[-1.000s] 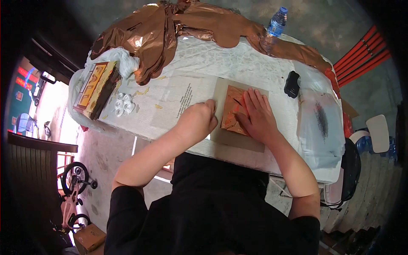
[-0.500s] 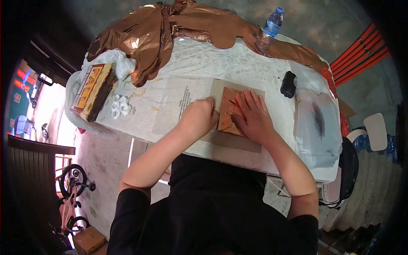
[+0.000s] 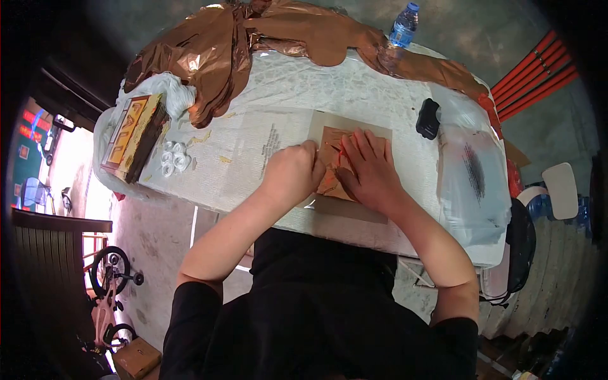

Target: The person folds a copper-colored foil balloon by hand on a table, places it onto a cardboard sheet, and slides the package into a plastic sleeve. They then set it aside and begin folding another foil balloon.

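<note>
Right hand [image 3: 370,168] flat on a coppery sheet [image 3: 330,140], left hand [image 3: 290,171] curled at its edge.

White-covered table [image 3: 304,82], coppery foil [image 3: 329,44], flat board [image 3: 354,209], white rolls [image 3: 180,163], black object [image 3: 428,119], plastic bag [image 3: 468,190]

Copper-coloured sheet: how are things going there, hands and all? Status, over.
Left hand curled shut, contents hidden. Right hand flat on copper-coloured sheet. Sheet lying on brownish board. Black object right of board, apart from both hands.
</note>
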Tool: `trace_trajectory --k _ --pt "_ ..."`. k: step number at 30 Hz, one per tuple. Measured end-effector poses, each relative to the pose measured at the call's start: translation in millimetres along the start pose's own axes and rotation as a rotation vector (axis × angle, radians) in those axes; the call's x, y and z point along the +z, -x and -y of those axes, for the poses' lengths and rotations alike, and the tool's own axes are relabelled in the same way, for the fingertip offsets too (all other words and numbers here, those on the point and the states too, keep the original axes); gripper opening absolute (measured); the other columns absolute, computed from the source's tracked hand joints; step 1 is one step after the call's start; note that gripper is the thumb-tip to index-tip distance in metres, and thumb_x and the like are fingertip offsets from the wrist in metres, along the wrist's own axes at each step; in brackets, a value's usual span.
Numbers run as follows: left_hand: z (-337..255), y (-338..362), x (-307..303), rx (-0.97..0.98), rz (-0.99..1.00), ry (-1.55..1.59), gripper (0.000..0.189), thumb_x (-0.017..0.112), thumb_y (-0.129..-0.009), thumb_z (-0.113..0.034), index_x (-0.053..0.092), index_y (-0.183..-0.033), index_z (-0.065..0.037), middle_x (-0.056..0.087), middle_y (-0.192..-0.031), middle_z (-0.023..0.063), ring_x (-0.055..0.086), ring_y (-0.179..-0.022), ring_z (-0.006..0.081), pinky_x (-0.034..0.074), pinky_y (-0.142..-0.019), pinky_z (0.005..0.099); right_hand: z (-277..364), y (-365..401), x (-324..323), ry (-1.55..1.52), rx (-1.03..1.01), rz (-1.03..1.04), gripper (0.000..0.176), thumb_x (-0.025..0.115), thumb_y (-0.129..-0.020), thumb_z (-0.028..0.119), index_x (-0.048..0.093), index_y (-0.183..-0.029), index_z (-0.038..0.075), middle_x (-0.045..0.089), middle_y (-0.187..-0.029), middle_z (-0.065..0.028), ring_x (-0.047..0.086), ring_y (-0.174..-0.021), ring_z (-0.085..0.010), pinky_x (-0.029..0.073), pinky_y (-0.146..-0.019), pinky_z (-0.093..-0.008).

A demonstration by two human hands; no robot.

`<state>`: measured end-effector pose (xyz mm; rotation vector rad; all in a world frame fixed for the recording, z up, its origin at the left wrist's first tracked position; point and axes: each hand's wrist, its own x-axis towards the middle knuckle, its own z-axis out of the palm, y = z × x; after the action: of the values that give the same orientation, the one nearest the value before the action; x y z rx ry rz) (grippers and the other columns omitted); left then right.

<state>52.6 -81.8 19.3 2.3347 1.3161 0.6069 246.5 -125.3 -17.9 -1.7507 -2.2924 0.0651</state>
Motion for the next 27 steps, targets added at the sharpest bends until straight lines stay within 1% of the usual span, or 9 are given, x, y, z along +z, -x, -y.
trace_trajectory --k 6,9,11,12,13,15,16,20,27 --pt "-3.5 2.5 3.8 0.032 -0.005 -0.081 0.019 0.059 -0.08 -0.016 0.056 -0.073 0.001 0.061 -0.066 0.0227 0.063 -0.063 0.0392 0.052 -0.058 0.0459 3.2 -0.7 0.0 -0.005 -0.006 0.011 0.064 0.049 -0.092 0.04 0.032 -0.144 0.009 0.027 -0.149 -0.0185 0.021 -0.139 -0.0362 0.013 -0.11 -0.0588" --pt "5.8 2.9 -7.6 0.015 0.102 0.052 0.014 0.063 -0.079 -0.016 0.063 -0.082 -0.002 0.063 -0.07 0.0178 0.063 -0.065 0.035 0.051 -0.06 0.0407 2.4 -0.9 2.8 0.003 0.0 0.005 0.063 0.049 -0.092 0.04 0.032 -0.144 0.009 0.027 -0.15 -0.0179 0.021 -0.139 -0.0362 0.013 -0.111 -0.0584" --pt "19.8 -3.8 -21.7 0.049 0.103 0.131 0.016 0.061 -0.081 -0.018 0.064 -0.08 -0.003 0.066 -0.082 0.015 0.064 -0.079 0.0352 0.05 -0.07 0.0432 2.2 -0.8 3.5 0.006 0.008 -0.001 0.063 0.049 -0.092 0.04 0.032 -0.144 0.01 0.027 -0.15 -0.0176 0.022 -0.139 -0.0361 0.013 -0.111 -0.0582" --pt "17.9 -8.5 -38.3 0.001 0.262 0.04 0.029 0.064 -0.083 -0.025 0.065 -0.101 -0.003 0.062 -0.111 0.0168 0.057 -0.109 0.033 0.046 -0.09 0.0423 2.6 -0.8 3.1 0.009 0.011 -0.002 0.063 0.049 -0.092 0.04 0.033 -0.144 0.01 0.027 -0.15 -0.0175 0.022 -0.139 -0.0361 0.014 -0.111 -0.058" --pt "27.5 -9.1 -34.3 0.0 0.264 0.04 0.029 0.064 -0.083 -0.025 0.065 -0.101 -0.003 0.062 -0.111 0.0168 0.057 -0.109 0.033 0.046 -0.09 0.0423 3.2 -0.7 2.9 0.011 0.01 -0.002 0.063 0.049 -0.092 0.04 0.034 -0.144 0.009 0.028 -0.15 -0.0174 0.023 -0.139 -0.036 0.014 -0.111 -0.0577" --pt "42.3 -7.9 -22.3 0.401 0.08 -0.102 0.053 0.066 -0.083 -0.034 0.054 -0.125 -0.005 0.045 -0.138 0.0167 0.035 -0.135 0.0303 0.029 -0.109 0.0451 4.2 -0.7 2.6 0.012 0.008 -0.004 0.063 0.049 -0.091 0.04 0.034 -0.144 0.009 0.028 -0.15 -0.0174 0.023 -0.139 -0.036 0.014 -0.111 -0.0577" --pt "41.9 -6.0 -21.4 0.329 0.25 -0.101 0.075 0.068 -0.082 -0.039 0.036 -0.143 -0.008 0.028 -0.152 0.013 0.018 -0.143 0.0296 0.015 -0.116 0.0455 4.2 -1.0 1.9 0.017 0.007 -0.009 0.063 0.05 -0.091 0.04 0.034 -0.144 0.009 0.028 -0.149 -0.0174 0.024 -0.139 -0.0361 0.014 -0.111 -0.0577" --pt "45.9 -12.4 -15.2 0.435 0.333 -0.135 0.079 0.065 -0.083 -0.043 0.03 -0.145 -0.007 0.027 -0.152 0.0136 0.018 -0.143 0.0294 0.015 -0.116 0.046 3.0 -1.4 -1.2 0.019 -0.009 -0.012 0.067 0.052 -0.09 0.042 0.034 -0.143 0.007 0.028 -0.15 -0.0175 0.024 -0.139 -0.0363 0.015 -0.11 -0.0577" --pt "46.0 -16.3 -20.4 0.449 0.394 -0.191 0.092 0.069 -0.075 -0.052 0.03 -0.145 -0.006 0.028 -0.152 0.0131 0.02 -0.143 0.0283 0.017 -0.116 0.0457 -17.3 11.4 -29.6 -0.055 -0.019 0.185 0.101 0.069 -0.072 0.055 0.025 -0.146 0.003 0.02 -0.154 -0.0173 0.013 -0.144 -0.0311 0.004 -0.114 -0.0536"
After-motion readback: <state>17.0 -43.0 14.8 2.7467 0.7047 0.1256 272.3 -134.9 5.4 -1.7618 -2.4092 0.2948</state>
